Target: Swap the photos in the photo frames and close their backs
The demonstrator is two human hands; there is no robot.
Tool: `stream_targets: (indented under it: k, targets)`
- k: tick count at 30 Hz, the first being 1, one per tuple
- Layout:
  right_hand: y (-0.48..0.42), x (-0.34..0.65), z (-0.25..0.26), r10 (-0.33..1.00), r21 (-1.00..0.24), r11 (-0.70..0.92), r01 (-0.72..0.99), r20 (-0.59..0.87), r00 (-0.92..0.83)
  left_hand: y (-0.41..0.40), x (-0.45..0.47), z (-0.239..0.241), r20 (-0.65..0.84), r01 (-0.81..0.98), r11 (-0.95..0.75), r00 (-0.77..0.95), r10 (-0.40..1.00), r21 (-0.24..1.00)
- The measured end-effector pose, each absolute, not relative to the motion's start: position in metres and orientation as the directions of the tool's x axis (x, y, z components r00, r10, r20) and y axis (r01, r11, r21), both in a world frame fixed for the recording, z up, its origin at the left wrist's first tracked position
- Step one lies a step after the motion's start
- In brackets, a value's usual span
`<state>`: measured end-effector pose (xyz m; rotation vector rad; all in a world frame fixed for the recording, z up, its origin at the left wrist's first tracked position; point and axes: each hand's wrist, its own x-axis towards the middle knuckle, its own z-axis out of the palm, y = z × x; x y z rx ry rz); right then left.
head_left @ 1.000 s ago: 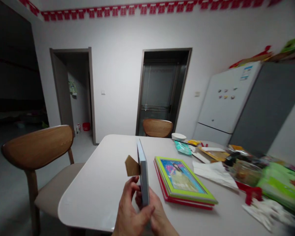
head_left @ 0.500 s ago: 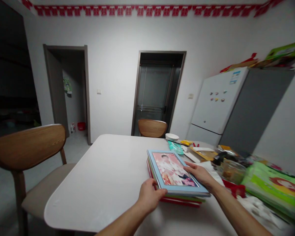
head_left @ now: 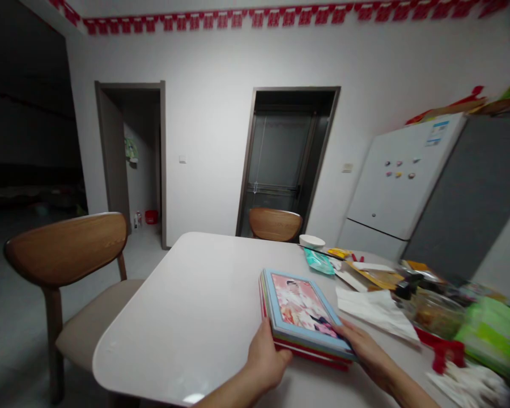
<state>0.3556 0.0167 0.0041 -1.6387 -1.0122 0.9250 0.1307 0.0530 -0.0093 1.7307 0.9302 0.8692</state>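
A light-blue picture frame (head_left: 301, 306) with a pink picture lies on top of a stack of thin flat things with red, green and white edges (head_left: 310, 354), perhaps books. The stack stands on the white table. My left hand (head_left: 266, 351) is closed on its near left corner, the thumb along the front edge. My right hand (head_left: 363, 343) holds the right side, its thumb over the frame's right border. The fingers of both hands are partly hidden. On the stack's right lies a white paper sheet (head_left: 376, 309).
Clutter covers the table's right side: a turquoise packet (head_left: 318, 262), a white bowl (head_left: 311, 242), a clear container (head_left: 437, 310), a red item (head_left: 448, 354), crumpled tissue (head_left: 471, 382) and a green package (head_left: 495, 331). Wooden chairs stand at the left (head_left: 68, 249) and far side (head_left: 275, 224).
The frame now sits more evenly over the stack. Both hands have shifted lower, the right one nearer the front right corner. More white paper shows, and the view has turned slightly left.
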Motion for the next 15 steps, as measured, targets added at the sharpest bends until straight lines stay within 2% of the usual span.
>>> stream_targets:
  k: [8,15]
  targets:
    - [0.085,0.258,0.019,0.945,-0.923,-0.086,0.375,0.043,0.323,0.114,0.066,-0.006,0.060,0.428,-0.142,0.199,0.978,0.892]
    - [0.129,0.225,0.026,0.910,-0.899,-0.044,0.437,0.145,0.389,0.152,0.035,-0.011,0.065,0.457,-0.088,0.068,0.996,0.885]
